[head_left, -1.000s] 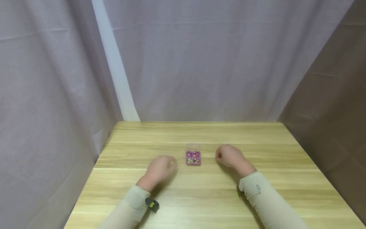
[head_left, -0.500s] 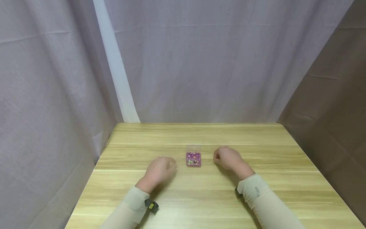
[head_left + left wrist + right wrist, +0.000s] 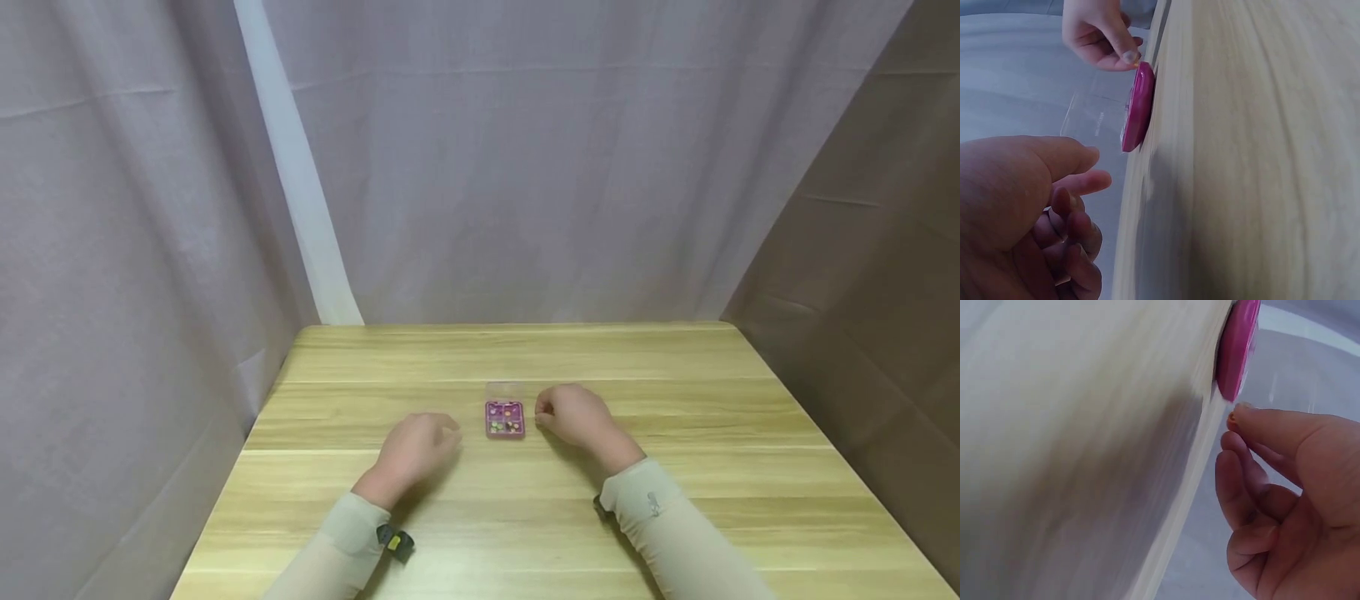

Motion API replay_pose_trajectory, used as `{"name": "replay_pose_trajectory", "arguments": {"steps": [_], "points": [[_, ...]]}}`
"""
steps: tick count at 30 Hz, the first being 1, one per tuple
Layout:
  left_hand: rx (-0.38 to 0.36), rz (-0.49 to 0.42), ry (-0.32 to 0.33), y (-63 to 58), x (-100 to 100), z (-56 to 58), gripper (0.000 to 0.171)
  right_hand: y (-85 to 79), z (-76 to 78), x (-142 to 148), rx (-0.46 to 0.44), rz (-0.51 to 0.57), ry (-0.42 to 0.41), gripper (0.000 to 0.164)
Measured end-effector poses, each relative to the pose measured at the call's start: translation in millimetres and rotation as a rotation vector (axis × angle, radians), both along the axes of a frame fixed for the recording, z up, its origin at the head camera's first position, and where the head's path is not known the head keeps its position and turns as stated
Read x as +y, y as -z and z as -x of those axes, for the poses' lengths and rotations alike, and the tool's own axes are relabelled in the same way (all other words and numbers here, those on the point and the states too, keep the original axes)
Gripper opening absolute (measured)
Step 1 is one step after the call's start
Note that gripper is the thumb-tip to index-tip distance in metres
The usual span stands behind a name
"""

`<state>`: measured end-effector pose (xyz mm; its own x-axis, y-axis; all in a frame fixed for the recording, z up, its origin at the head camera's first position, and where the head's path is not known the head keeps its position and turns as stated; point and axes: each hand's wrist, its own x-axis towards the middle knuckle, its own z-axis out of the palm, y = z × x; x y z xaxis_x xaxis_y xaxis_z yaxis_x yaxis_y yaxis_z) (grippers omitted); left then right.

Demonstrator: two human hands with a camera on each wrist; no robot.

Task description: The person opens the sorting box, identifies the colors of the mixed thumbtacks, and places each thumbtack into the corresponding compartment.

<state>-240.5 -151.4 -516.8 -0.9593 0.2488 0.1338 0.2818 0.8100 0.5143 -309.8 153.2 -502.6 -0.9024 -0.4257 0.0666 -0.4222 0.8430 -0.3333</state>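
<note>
A small pink pill box (image 3: 506, 436) lies on the table with its clear lid (image 3: 504, 389) tipped back. Small green, orange and dark pieces show in its compartments. My right hand (image 3: 576, 415) is just right of the box, pinching a tiny orange pill (image 3: 1232, 417) between thumb and forefinger; the fingertips hide most of it. In the left wrist view, that pinch sits right at the far end of the box. To the left of the box, my left hand (image 3: 416, 444) hovers with loosely bent fingers (image 3: 1082, 181), holding nothing.
The wood-grain table (image 3: 510, 533) runs back to a grey curtain (image 3: 510, 183). Another curtain (image 3: 127, 292) closes off the left side, and a browner one (image 3: 862, 292) the right. A dark wrist strap (image 3: 396, 542) sits on the left sleeve.
My right hand has come in leftward, close to the pill box, with the orange pill pinched. The left hand stays almost still beside the box.
</note>
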Motion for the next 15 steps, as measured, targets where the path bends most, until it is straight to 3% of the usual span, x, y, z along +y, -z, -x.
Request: {"name": "replay_pose_trajectory", "arguments": {"steps": [6,15], "points": [[0.004,-0.014,-0.007,-1.8,-5,-0.3,0.026,4.8,0.4,-17,0.017,0.072,0.017,0.004],[0.001,-0.016,-0.014,5.3,-9,1.6,0.028,12.8,4.7,-25,0.048,0.131,0.039,0.005]]}}
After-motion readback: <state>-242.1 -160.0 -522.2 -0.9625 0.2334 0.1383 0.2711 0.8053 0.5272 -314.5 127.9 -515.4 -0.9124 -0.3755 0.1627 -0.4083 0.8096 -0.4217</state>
